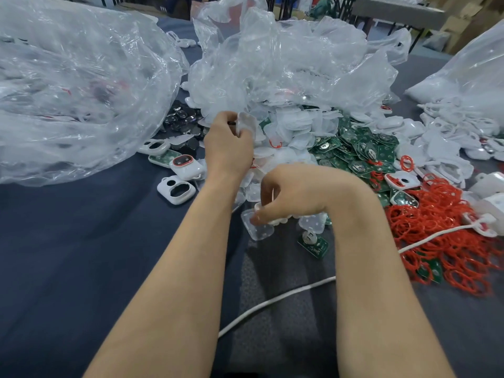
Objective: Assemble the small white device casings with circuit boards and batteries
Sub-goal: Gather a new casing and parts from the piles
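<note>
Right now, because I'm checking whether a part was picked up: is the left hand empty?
No, the left hand pinches a small clear plastic cover, held up over the pile of covers.

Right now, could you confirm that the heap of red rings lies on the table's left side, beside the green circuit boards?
Not quite: the heap of red rings lies on the right side of the table, beside the green circuit boards, as the head view shows.

Dark-blue table (68, 255) bears circuit boards (362, 148), red rings (447, 241), casings (176, 189), plastic bags (81, 91).
</note>
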Available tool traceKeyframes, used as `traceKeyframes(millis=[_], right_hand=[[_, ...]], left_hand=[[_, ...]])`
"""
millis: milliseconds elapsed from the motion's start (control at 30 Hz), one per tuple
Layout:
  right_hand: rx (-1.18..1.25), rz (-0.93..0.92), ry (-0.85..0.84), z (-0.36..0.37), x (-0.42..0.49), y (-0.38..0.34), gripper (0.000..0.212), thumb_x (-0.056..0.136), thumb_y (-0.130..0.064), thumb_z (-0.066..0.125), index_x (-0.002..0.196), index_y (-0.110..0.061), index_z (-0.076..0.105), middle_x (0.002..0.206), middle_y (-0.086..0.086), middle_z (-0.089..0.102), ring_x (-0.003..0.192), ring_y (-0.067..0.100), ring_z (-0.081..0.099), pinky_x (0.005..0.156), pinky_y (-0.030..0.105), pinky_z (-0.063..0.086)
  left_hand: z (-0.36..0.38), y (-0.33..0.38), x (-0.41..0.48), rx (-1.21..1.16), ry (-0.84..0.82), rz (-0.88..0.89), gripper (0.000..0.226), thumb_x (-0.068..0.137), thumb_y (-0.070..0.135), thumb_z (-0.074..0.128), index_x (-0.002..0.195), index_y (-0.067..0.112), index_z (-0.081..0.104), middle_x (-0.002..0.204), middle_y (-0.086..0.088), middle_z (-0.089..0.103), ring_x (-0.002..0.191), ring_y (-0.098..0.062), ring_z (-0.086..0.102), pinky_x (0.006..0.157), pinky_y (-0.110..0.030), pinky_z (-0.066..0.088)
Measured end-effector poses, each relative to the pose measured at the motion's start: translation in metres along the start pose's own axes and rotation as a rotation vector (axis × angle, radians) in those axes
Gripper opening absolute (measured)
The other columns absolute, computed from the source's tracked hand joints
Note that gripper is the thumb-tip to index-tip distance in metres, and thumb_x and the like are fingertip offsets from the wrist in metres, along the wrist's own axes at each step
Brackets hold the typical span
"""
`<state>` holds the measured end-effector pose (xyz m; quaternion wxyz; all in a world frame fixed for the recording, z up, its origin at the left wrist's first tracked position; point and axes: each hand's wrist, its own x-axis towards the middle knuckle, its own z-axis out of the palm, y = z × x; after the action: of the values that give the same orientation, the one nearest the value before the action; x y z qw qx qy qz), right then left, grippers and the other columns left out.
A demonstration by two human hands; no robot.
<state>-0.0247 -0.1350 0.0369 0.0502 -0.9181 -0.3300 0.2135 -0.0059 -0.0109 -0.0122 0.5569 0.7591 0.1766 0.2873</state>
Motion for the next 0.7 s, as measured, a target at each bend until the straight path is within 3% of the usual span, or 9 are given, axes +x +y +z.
traceKeyframes(millis=[133,267,367,467,600,700], right_hand=[[-0.069,0.067,0.016,0.015,0.000,-0.006,0.034,0.077,-0.033,0.074,0.098,-0.008,0.068,0.089,0.008,0.067,0.083,0.025,0.063,0.071,0.034,0.052],[0.018,0.097,0.112,0.007,0.000,0.000,0.021,0.083,-0.021,0.067,0.093,-0.003,0.069,0.083,0.007,0.069,0.074,0.022,0.064,0.060,0.027,0.048],[0.296,0.125,0.362,-0.014,-0.006,0.019,0.021,0.088,-0.030,0.064,0.079,-0.011,0.065,0.074,-0.005,0.064,0.060,0.007,0.056,0.053,0.019,0.040],[0.723,0.125,0.662,-0.021,-0.003,0.039,0.017,0.090,-0.022,0.063,0.076,-0.015,0.066,0.067,-0.002,0.064,0.053,0.004,0.058,0.055,0.019,0.049],[1.102,0.082,0.673,-0.009,0.013,0.046,0.018,0.096,-0.013,0.054,0.080,-0.013,0.062,0.066,0.001,0.062,0.050,0.006,0.056,0.052,0.021,0.049],[1.339,0.083,0.602,0.001,0.022,0.048,0.020,0.100,-0.016,0.048,0.084,-0.014,0.060,0.072,0.001,0.060,0.056,0.010,0.055,0.053,0.023,0.046]], left_hand=[[0.005,-0.002,-0.003,0.030,-0.046,-0.006,0.022,0.097,0.029,0.050,0.112,0.013,0.057,0.076,0.014,0.052,0.069,-0.002,0.051,0.071,-0.023,0.043],[0.005,-0.001,-0.003,0.021,-0.046,-0.022,0.018,0.096,0.025,0.051,0.108,0.014,0.058,0.077,0.011,0.053,0.078,-0.015,0.056,0.075,-0.027,0.046],[0.004,-0.002,-0.002,0.059,-0.067,-0.019,0.019,0.096,0.023,0.050,0.110,0.012,0.058,0.089,0.001,0.061,0.084,-0.018,0.056,0.073,-0.026,0.044],[0.004,-0.005,-0.003,0.211,-0.114,0.013,0.031,0.095,0.013,0.044,0.122,0.011,0.059,0.103,-0.006,0.063,0.087,-0.016,0.053,0.069,-0.016,0.035],[0.004,-0.003,-0.007,0.370,-0.130,0.031,0.038,0.095,0.013,0.043,0.130,0.013,0.056,0.133,-0.012,0.048,0.098,-0.023,0.058,0.089,-0.030,0.043],[0.003,0.000,-0.008,0.354,-0.020,0.116,0.034,0.097,0.019,0.047,0.129,0.014,0.056,0.132,-0.008,0.039,0.090,-0.014,0.049,0.087,-0.021,0.039]])
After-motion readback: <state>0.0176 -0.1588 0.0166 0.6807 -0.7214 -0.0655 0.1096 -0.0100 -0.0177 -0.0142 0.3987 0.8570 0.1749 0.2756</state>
